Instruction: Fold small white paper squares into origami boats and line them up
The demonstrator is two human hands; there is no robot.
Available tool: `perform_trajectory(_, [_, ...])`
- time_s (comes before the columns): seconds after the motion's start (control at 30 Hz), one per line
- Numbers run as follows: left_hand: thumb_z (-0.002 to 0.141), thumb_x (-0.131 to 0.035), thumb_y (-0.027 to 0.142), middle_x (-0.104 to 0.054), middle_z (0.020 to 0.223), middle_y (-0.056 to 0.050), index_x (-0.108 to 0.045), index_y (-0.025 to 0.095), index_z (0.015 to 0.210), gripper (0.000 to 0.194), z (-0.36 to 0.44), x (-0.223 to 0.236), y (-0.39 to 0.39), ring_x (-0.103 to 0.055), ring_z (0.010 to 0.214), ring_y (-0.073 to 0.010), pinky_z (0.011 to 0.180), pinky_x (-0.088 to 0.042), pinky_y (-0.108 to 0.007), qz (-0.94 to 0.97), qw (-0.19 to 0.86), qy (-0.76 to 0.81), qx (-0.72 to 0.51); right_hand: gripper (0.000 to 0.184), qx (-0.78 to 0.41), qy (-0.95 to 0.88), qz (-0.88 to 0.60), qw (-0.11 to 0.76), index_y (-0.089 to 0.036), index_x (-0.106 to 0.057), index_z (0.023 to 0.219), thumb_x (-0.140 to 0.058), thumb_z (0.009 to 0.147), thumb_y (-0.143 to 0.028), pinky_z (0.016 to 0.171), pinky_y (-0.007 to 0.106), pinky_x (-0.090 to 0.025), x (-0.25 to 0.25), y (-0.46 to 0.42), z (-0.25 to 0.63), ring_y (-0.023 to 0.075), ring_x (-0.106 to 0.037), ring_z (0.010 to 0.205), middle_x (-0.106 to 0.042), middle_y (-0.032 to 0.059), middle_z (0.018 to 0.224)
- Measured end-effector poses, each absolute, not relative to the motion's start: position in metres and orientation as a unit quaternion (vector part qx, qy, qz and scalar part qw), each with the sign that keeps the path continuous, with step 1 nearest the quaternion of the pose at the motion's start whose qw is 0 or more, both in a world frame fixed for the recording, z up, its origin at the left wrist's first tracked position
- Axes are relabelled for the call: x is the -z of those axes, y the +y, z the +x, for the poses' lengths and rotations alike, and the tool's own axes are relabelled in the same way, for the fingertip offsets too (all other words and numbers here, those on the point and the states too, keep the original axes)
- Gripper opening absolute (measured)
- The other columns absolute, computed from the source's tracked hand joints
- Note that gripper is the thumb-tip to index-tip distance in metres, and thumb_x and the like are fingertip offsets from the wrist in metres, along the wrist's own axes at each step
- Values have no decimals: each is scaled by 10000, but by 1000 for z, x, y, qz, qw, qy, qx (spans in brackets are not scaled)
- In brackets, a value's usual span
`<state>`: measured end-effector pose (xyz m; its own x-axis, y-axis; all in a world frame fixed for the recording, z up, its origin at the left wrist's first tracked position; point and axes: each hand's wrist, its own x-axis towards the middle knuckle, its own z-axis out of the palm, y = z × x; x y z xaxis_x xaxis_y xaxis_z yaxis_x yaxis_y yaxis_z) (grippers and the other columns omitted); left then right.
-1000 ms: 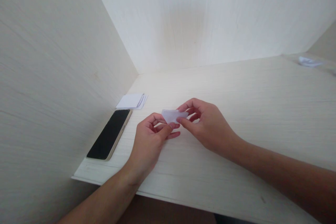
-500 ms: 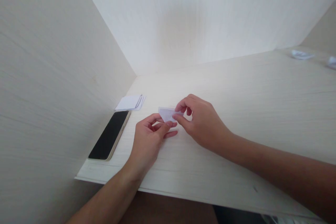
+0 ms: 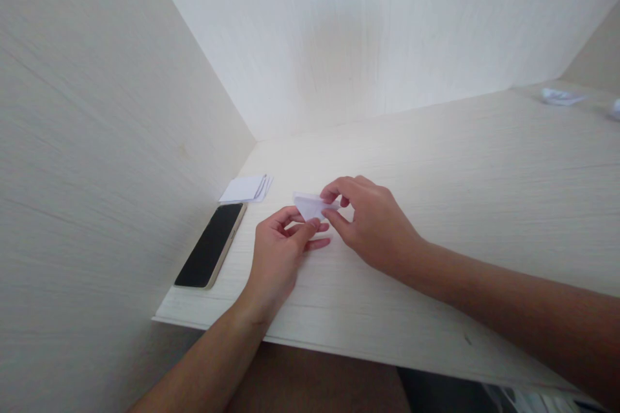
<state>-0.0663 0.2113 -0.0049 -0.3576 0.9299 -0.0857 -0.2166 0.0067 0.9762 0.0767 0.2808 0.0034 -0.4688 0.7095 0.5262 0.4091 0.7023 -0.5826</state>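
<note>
A small piece of folded white paper (image 3: pixel 308 204), roughly triangular with its point toward me, is held between both hands just above the table. My left hand (image 3: pixel 281 242) pinches its lower tip between thumb and fingers, the other fingers curled loosely beneath. At the paper's upper right edge, the thumb and index finger of my right hand (image 3: pixel 371 219) are closed on it. A crease or flap runs along the top edge. The right fingers cover the paper's right corner.
A black-screened phone (image 3: pixel 211 246) lies on the white table (image 3: pixel 436 181) by the left partition (image 3: pixel 121 142). Behind it sits a stack of white paper (image 3: pixel 242 188). A folded white paper piece (image 3: pixel 562 97) rests at the far right, with another (image 3: pixel 615 110) cut off by the frame.
My right fingers have shifted left along the paper's top edge, where a folded strip now shows. The left hand keeps its pinch. The camera view has shifted slightly.
</note>
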Motion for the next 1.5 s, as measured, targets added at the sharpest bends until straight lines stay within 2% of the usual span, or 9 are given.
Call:
perform_trajectory(0.27, [703,-903,287,-737,808,-37,-750,119,890,295,-66,6,213,-762,735,-187,643,-659,-280,338,449,552,-616,125,-240,-826,-344,375,-184,-761,905,-706,849,-87,796,352,-451,-5,281,75,216,-637,843,-762,54,902])
perform_trajectory(0.53, [739,-885,290,-694,728,-1,-701,125,780,251,-65,5,212,-731,686,-143,636,-647,-254,326,443,545,-633,195,-225,-823,-299,427,-194,-837,999,-718,860,-126,850,382,-499,1,277,75,231,-630,952,-707,91,1002])
perform_trajectory(0.6, [737,-889,293,-689,729,6,-687,130,762,260,-65,4,212,-722,669,-133,634,-643,-253,323,442,537,-642,158,-252,-809,-300,439,-215,-844,970,-718,878,-191,833,375,-515,0,276,74,225,-633,975,-682,105,1098])
perform_trajectory(0.7, [714,-910,346,-681,724,1,-668,133,736,323,-65,3,211,-747,711,-174,636,-648,-279,328,440,537,-641,177,-360,-764,-316,432,-220,-836,897,-660,914,-236,725,319,-535,-3,277,72,200,-670,949,-690,102,1173])
perform_trajectory(0.8, [710,-911,388,-670,703,0,-687,136,759,341,-65,2,210,-764,749,-205,628,-646,-281,343,438,544,-628,191,-466,-711,-320,420,-206,-804,804,-660,908,-278,708,301,-532,-6,280,71,191,-693,872,-769,63,980])
perform_trajectory(0.9, [743,-888,371,-690,737,-5,-710,139,781,295,-65,3,208,-758,725,-180,602,-627,-242,364,426,549,-620,177,-523,-674,-335,401,-189,-782,755,-708,863,-309,693,310,-498,-7,280,70,178,-659,730,-767,31,760])
perform_trajectory(1.03, [768,-869,368,-705,736,-3,-730,142,786,265,-65,5,208,-739,645,-155,568,-606,-228,384,408,554,-616,133,-572,-608,-359,418,-176,-726,750,-781,772,-295,671,300,-475,-5,278,70,158,-631,697,-743,23,750])
perform_trajectory(1.17, [772,-869,357,-732,731,-14,-738,140,793,254,-67,7,209,-738,635,-152,630,-627,-249,389,402,554,-616,236,-635,-541,-342,431,-187,-642,835,-828,697,-231,646,274,-471,-4,279,68,129,-613,682,-696,-18,755])
perform_trajectory(1.5, [755,-882,319,-738,736,-9,-700,135,832,270,-68,8,207,-763,661,-166,701,-645,-279,380,425,536,-622,152,-608,-596,-348,392,-181,-666,853,-758,747,-120,657,262,-495,-4,284,69,136,-650,711,-733,2,803])
